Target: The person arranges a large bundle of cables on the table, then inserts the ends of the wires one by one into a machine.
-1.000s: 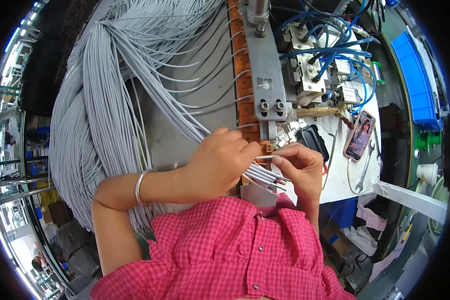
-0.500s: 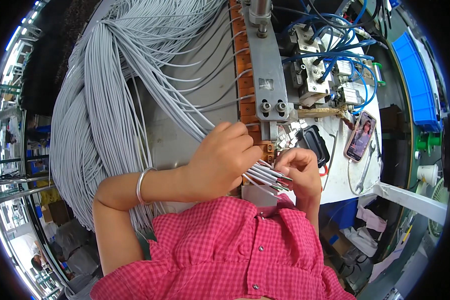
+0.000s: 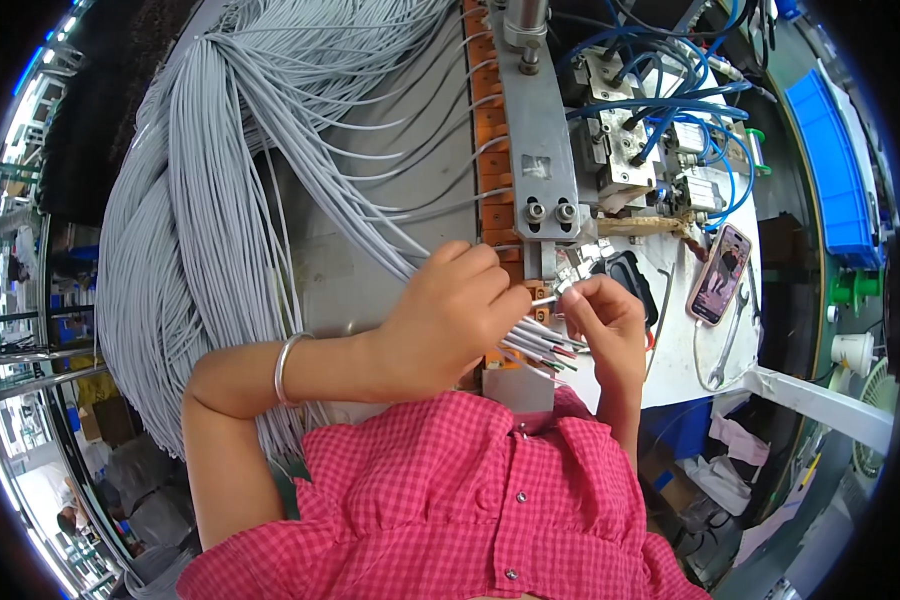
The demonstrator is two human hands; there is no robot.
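Note:
My left hand grips a bunch of grey cables whose stripped ends show coloured wires. My right hand pinches the tip of one cable end right beside the left fingers, just below a metal machine arm. An orange slotted rail runs up under the arm, with single grey cables laid across it. A silver bangle sits on my left wrist.
A big hank of grey cables fills the left of the bench. Blue air hoses and valve blocks crowd the upper right. A phone, a spanner and a black pad lie to the right. A blue bin stands far right.
Both hands stay together at the rail. My right hand has lifted slightly and now pinches a single cable end higher up; the left hand shifted a little right.

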